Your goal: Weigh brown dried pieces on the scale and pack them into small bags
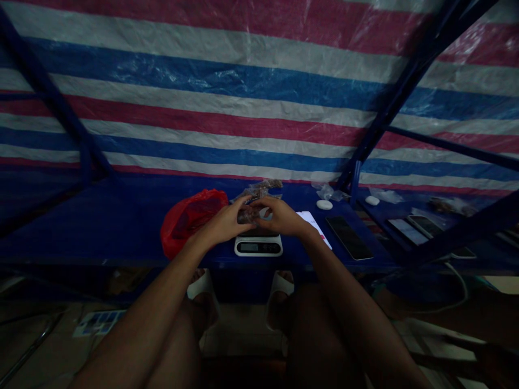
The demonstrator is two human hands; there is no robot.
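Above a small white kitchen scale [258, 246] with a dark display, my left hand [227, 220] and my right hand [280, 216] meet. Their fingers close from both sides on a small transparent bag [248, 216] with brown contents that I cannot identify. The hands hide most of the scale's top. Just beyond the fingertips lie more transparent bags [263, 188] with brown contents. An opened red plastic bag [172, 229] stands beside my left hand; its inside is dark.
Right of the scale lie a lit phone [314, 224], a dark phone [349, 237] and a white oval object [324, 205]. Blue metal posts [385, 113] frame the blue tabletop [121, 216]. Striped sheeting [227, 86] hangs behind. Another person's arm [438, 305] is at lower right.
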